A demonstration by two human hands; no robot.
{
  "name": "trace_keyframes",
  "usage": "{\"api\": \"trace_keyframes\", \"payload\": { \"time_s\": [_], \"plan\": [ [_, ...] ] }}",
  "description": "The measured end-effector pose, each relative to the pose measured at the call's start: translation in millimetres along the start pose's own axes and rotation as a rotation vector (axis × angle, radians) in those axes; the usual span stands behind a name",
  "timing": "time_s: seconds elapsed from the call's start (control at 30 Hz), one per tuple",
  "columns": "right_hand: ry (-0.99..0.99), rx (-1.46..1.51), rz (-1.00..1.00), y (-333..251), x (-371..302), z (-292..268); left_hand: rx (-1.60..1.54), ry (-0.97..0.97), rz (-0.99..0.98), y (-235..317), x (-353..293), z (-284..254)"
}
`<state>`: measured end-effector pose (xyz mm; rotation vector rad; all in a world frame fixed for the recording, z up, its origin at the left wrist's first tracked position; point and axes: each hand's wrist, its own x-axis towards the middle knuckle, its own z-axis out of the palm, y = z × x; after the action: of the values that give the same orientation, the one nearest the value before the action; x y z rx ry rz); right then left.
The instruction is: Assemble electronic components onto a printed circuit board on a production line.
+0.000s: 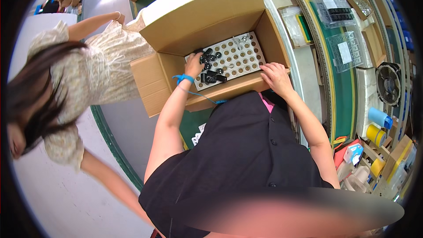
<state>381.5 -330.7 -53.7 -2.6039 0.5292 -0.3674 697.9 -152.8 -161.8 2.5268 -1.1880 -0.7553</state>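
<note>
A white tray [233, 64] with rows of round holes lies inside an open cardboard box [207, 22]. Small black cylindrical parts [211, 77] cluster at the tray's left end, some standing in holes and some lying on top. My left hand [194, 65], with a blue band [183, 78] at its wrist, reaches over that end. Its fingers are curled among the black parts; what they grip is partly hidden. My right hand [276, 77] lies over the box's near right edge, its fingers stretched toward the tray's corner. Clear pieces [241, 40] sit at the tray's far side.
A person in a pale patterned dress [112, 61] stands close at the left. Box flaps [152, 79] stick out to the left. At the right runs a green conveyor [343, 92] with clear plastic trays [344, 52]. A black fan [388, 83] and yellow spool [376, 135] are beyond.
</note>
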Motion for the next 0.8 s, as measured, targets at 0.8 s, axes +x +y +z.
{"api": "trace_keyframes", "payload": {
  "time_s": [0.8],
  "plan": [
    [0.124, -0.164, 0.1, 21, 4, 36, 0.57, -0.488, 0.501, -45, 84, 66]
  ]
}}
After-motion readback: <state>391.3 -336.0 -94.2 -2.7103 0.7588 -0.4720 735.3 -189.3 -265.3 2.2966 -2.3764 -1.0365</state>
